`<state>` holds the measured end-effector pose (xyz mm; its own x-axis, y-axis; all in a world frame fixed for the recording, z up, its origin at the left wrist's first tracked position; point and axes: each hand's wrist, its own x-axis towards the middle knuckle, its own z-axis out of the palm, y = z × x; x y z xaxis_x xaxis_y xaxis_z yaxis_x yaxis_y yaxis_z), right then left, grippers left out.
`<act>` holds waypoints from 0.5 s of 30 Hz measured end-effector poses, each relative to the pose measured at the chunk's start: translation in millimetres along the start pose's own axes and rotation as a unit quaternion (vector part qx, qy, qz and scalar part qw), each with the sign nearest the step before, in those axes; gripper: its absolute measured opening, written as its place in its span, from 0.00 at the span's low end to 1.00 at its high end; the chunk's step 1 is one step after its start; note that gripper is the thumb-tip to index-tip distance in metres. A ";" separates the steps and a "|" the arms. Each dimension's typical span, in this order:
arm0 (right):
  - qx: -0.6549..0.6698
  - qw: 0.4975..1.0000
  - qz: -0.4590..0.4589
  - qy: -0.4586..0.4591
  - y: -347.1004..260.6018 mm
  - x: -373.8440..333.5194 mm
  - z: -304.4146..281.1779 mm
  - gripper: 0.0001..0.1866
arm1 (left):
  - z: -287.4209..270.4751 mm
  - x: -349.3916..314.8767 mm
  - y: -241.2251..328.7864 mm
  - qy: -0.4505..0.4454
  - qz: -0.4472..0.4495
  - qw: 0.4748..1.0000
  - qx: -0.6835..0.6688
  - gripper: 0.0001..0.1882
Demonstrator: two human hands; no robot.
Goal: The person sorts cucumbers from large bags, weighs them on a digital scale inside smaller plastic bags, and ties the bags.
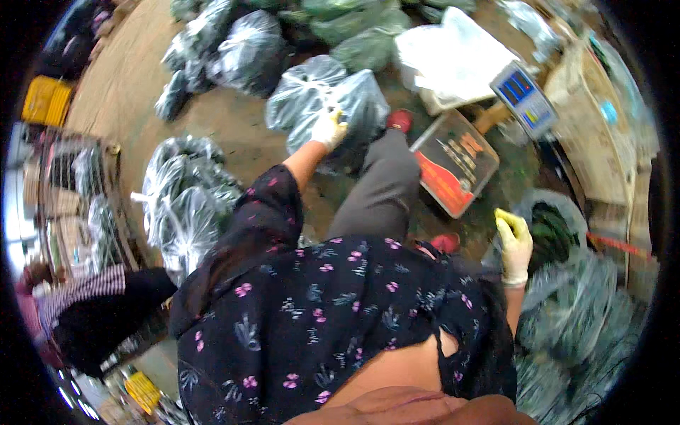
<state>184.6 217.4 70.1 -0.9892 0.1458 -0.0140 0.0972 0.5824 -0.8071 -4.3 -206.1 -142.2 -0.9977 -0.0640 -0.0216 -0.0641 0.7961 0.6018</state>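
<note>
My left hand [329,132], in a whitish glove with yellow fingertips, reaches forward and is closed on the gathered top of a clear plastic bag [361,95]. Something dark fills that bag, which rests on the floor by my red shoe [400,120]. Out to the right, my right hand [515,246] wears a similar glove. Its fingers are loosely bent and apart, with nothing visible in them. Beside it stands an open clear bag [567,205] with dark green leafy stuff [551,230] inside.
A platform scale [457,166] with a blue display [524,99] stands ahead right, near a plastic-covered white box [457,57]. Filled bags [248,53] lie ahead; others [188,205] sit left. Another person [92,312] is at lower left, near a wire cage [81,184]. Large greenish bags [577,326] crowd my right.
</note>
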 end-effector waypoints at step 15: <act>-0.102 0.829 0.484 0.263 129.1 -351.9 -181.3 0.19 | 17.6 -23.5 216.1 -0.213 0.284 0.906 -0.231 0.20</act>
<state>565.1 386.3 77.8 -0.2582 0.9205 -0.2933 0.8862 0.1048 -0.4513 4.9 -21.9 -25.7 -0.7910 0.5931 0.1500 0.3799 0.2842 0.8803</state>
